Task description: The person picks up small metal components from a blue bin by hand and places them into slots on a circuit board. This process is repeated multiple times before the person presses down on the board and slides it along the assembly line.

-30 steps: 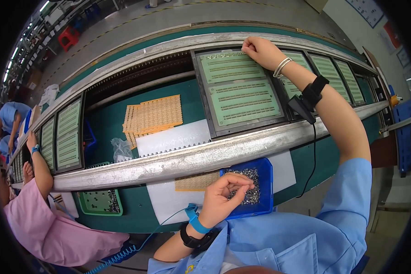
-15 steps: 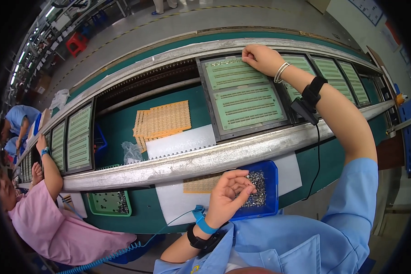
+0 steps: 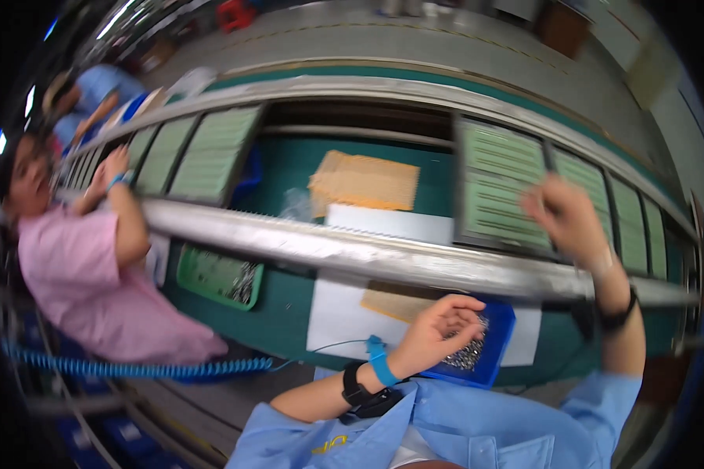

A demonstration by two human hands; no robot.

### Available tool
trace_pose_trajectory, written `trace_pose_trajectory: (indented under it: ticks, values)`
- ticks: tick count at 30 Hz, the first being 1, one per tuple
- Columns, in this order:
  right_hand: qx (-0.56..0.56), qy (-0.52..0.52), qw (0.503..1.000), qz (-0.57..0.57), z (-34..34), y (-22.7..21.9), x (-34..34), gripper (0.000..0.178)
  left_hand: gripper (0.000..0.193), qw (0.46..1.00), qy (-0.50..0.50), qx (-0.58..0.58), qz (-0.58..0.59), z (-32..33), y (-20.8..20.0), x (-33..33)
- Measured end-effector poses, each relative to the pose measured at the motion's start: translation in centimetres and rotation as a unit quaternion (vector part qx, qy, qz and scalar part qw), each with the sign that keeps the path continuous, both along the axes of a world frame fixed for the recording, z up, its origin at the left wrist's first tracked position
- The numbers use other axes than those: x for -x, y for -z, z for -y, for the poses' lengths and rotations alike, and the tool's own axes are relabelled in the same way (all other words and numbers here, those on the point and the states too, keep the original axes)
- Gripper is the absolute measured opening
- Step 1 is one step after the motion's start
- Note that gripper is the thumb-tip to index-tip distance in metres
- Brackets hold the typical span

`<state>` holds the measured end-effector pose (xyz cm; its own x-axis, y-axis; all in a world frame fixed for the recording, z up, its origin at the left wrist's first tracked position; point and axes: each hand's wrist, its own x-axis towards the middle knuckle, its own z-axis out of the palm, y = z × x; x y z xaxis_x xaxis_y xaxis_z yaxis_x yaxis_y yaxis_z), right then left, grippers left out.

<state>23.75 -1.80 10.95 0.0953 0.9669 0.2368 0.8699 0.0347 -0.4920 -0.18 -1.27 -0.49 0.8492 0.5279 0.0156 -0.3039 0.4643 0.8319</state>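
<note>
My left hand (image 3: 444, 332) is over the upper left side of the blue bin (image 3: 501, 338), low and right of centre in the frame, and the small metal parts (image 3: 465, 358) lie in that bin just beside and below my fingers. The hand is half open, fingers loosely curled toward the thumb; I cannot tell whether anything is pinched in it. My right hand (image 3: 559, 211), at the right of the frame, is blurred, its fingers bent, in front of the lower right part of the green boards (image 3: 497, 191); I cannot tell if it touches them or has hold of a part.

Yellow lettering (image 3: 330, 445) shows on my blue jacket (image 3: 477, 418) at the lower edge, too blurred to read.

The silver rail (image 3: 313, 244) runs across the middle, between the bin and the boards. A white sheet (image 3: 332, 313) lies on the dark green counter (image 3: 281, 320), partly under the bin, with a tan perforated panel (image 3: 395, 301) on it. Past the rail, left of the boards, are orange perforated sheets (image 3: 368, 181) and a clear plastic bag (image 3: 296, 205). A green tray (image 3: 211, 275) of parts sits left of centre, near a co-worker in pink (image 3: 86, 266). A blue strap (image 3: 381, 366) circles my left wrist, its coiled cord (image 3: 141, 364) stretching to the lower left
</note>
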Motion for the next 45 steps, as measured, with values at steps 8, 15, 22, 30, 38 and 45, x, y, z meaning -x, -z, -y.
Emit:
trace_pose_trajectory:
  ticks: [8,15,22,30,38,45]
  values:
    - [0.056,-0.048,0.992,-0.100,7.7,1.9,9.2,0.013,0.032,0.995,0.064,0.033,0.066,0.2,0.2,0.1]
    - [0.010,-0.115,0.993,0.032,7.4,1.9,8.9,0.015,0.028,0.996,0.069,0.009,0.048,0.2,0.0,-0.1]
    - [-0.032,-0.014,0.995,0.097,4.7,1.0,4.6,0.016,0.017,0.996,0.052,-0.067,0.032,0.1,0.2,-0.1]
    - [-0.035,0.075,0.982,0.171,-1.8,2.6,-9.6,0.009,0.015,0.996,0.030,-0.085,0.027,0.1,0.1,-0.3]
    - [-0.009,0.085,0.969,0.232,-5.1,4.4,-13.2,0.007,0.014,0.991,0.075,-0.112,-0.007,-0.5,-0.4,0.7]
    - [0.076,0.099,0.970,0.209,-6.2,2.8,-12.1,0.017,0.017,0.984,0.146,-0.041,-0.092,-0.8,-0.7,0.2]
